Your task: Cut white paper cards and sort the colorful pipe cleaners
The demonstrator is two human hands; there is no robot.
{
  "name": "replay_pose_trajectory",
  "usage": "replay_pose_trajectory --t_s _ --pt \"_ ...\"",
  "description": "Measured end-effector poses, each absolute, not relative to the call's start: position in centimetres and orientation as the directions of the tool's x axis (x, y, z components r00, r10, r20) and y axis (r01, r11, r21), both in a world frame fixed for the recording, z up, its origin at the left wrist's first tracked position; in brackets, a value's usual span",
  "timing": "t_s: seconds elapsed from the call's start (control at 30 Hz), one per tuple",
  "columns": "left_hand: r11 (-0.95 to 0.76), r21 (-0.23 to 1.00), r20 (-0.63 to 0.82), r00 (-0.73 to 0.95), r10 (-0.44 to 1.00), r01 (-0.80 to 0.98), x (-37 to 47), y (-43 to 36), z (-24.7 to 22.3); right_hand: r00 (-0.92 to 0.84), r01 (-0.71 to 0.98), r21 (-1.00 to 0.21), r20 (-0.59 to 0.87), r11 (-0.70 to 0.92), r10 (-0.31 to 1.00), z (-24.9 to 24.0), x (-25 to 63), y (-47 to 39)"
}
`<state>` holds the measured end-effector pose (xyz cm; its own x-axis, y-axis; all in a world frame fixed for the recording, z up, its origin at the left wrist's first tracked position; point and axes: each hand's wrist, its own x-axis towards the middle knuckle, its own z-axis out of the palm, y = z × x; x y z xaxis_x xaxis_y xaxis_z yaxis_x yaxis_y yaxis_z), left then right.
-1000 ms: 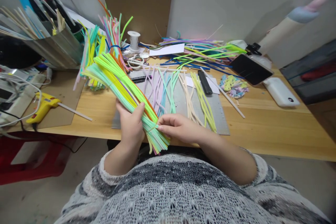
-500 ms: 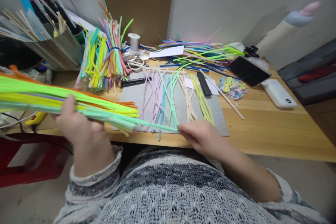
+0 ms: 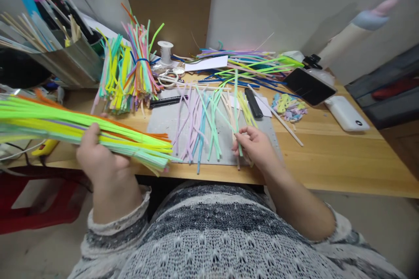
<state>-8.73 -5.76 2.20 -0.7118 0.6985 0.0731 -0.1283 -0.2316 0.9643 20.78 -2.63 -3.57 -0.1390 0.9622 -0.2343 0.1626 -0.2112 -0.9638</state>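
Observation:
My left hand point(image 3: 101, 152) is wrapped round a thick bundle of pipe cleaners point(image 3: 137, 133) in green, yellow, orange and mint, held over the table's left front. Between the fingertips of my right hand point(image 3: 255, 146) is a mint green pipe cleaner point(image 3: 236, 104), pointing up and away; a second mint strand seems to cross it at the fingers. Below lies a grey mat point(image 3: 163, 126) with small groups of pipe cleaners: lilac ones point(image 3: 190, 117), blue ones point(image 3: 201, 139), mint ones point(image 3: 214, 130), peach ones point(image 3: 229, 113) and yellow ones point(image 3: 246, 109), partly behind my right hand.
A tied bunch of pipe cleaners point(image 3: 142, 65) stands at the back left beside a wire spool point(image 3: 166, 52). Loose pipe cleaners point(image 3: 255, 65) lie along the wall. On the right are a phone point(image 3: 310, 87), a white power bank point(image 3: 347, 114) and a pile of short pieces point(image 3: 290, 107).
My right hand has drawn a mint pipe cleaner free of the bundle's end and moved slightly right and up; the strand now points upward. The left hand keeps its hold on the bundle.

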Motion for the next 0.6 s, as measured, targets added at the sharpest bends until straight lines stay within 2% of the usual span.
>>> replay_pose_trajectory --t_s 0.1,0.2,0.37,0.47,0.6 --pt "-0.216 0.966 0.06 -0.695 0.716 -0.139 -8.1 -5.6 1.2 -0.101 0.224 -0.956 -0.215 -0.188 0.971 -3.8 19.5 -1.6" --pt "-0.216 0.962 0.038 -0.699 0.714 -0.169 -7.1 -5.4 0.1 -0.09 0.357 -0.922 -0.191 -0.148 0.977 -4.2 18.9 -1.5" --pt "-0.332 0.902 -0.027 -0.806 0.591 -0.274 -6.8 -5.0 -0.5 -0.135 0.529 -0.849 -0.09 -0.005 0.987 -4.6 18.8 -2.0" --pt "-0.353 0.887 -0.051 -0.822 0.567 -0.298 -6.7 -4.9 -0.1 -0.182 0.652 -0.755 -0.064 0.072 0.981 -4.6 18.7 -2.0" --pt "-0.322 0.879 -0.117 -0.813 0.571 -0.353 -6.1 -5.0 0.2 -0.299 0.787 -0.59 -0.116 0.177 0.947 -4.0 18.3 -2.1"
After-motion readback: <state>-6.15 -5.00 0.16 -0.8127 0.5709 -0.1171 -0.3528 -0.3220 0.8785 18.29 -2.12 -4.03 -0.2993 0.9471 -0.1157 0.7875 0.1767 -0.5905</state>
